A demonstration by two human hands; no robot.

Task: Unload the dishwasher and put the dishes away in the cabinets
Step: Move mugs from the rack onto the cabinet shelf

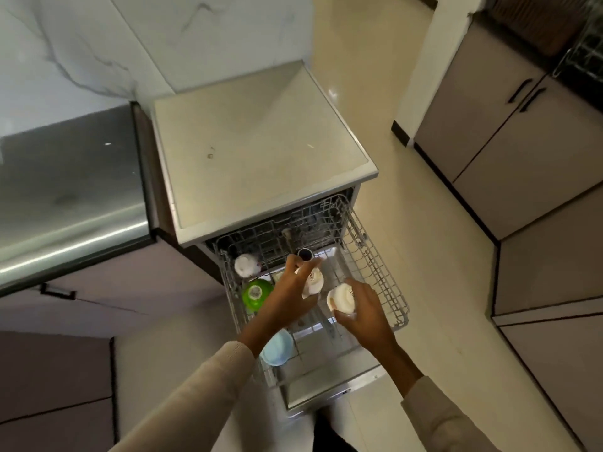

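Left hand [287,295] gripping left cup [315,282], right hand [365,311] gripping right cup [341,298], fingers curled round each; lift straight up, clear of rack [391,288].

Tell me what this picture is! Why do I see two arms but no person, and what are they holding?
The camera sits on a person's head and looks down, so you see only their arms. They stand over a dishwasher with its wire rack pulled out. The left hand holds a white cup, and the right hand holds a second white cup, with fingers curled round each. In the rack sit a green bowl and a light blue bowl.
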